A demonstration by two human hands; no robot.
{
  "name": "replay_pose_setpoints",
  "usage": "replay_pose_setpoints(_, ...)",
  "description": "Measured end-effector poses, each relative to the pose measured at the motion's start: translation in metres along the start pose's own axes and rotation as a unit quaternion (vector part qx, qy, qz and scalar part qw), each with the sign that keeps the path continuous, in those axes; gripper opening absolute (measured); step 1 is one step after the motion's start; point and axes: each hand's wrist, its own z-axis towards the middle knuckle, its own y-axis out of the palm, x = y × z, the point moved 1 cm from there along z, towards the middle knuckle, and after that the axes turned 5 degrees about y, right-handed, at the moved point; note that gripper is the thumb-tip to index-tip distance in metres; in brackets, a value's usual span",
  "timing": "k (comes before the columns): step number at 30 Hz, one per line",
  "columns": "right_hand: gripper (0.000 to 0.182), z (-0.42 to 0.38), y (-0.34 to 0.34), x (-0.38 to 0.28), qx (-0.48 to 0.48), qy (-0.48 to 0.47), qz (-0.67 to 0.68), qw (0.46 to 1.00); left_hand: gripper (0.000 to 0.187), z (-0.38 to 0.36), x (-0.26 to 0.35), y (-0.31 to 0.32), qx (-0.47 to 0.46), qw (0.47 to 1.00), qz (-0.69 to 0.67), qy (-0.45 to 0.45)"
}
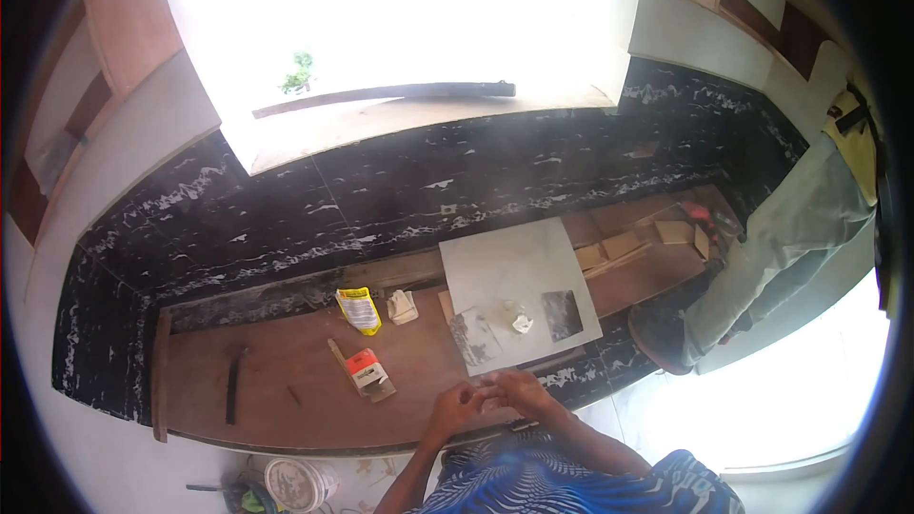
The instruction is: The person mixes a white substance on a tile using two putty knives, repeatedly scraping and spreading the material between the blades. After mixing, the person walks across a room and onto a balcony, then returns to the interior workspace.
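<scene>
My left hand (458, 409) and my right hand (519, 390) meet at the counter's front edge, close to my body. Both have bent fingers pressed together at the tips; anything between them is too small to make out. Just beyond them lies a pale grey board (505, 262). On it are a crumpled white lump (522, 323), a dark square sheet (562, 315) and a patchy grey sheet (473, 337). Left of the board are a yellow pouch (359, 311), a folded cream cloth (402, 306) and a red-and-white packet (367, 370).
The brown counter (276, 400) holds a dark strip (233, 386) at left and wood pieces (624, 243) at right. A person's leg (771, 238) stands on the right. A white bucket (297, 484) sits below. A long dark bar (409, 91) rests on the windowsill.
</scene>
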Motion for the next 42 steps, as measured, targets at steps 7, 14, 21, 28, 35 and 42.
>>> replay_pose_setpoints(7, 0.039, -0.010, 0.009, -0.006, 0.041, 0.004, -0.076, 0.996, 0.038, -0.005, 0.012, 0.010, -0.048, 0.997, 0.003, -0.061)
replay_pose_setpoints(14, 0.037, -0.015, 0.006, 0.000, 0.073, 0.005, -0.178, 0.981, 0.039, -0.015, 0.015, 0.009, -0.088, 0.995, -0.011, -0.042)
replay_pose_setpoints(21, 0.032, -0.020, -0.011, 0.045, 0.166, -0.089, -0.187, 0.964, 0.043, -0.020, -0.003, 0.021, -0.196, 0.977, 0.064, 0.046)
replay_pose_setpoints(28, 0.029, -0.080, -0.013, 0.066, 0.260, -0.143, -0.238, 0.925, 0.033, -0.019, 0.031, 0.038, -0.348, 0.936, 0.049, 0.022)
replay_pose_setpoints(35, 0.031, -0.128, -0.064, 0.077, 0.290, -0.110, -0.155, 0.938, 0.030, -0.007, 0.024, 0.092, -0.357, 0.928, 0.071, 0.080)
replay_pose_setpoints(42, 0.029, -0.224, -0.094, 0.087, 0.314, -0.092, -0.189, 0.926, 0.030, -0.034, 0.047, 0.172, -0.339, 0.937, 0.086, 0.011)
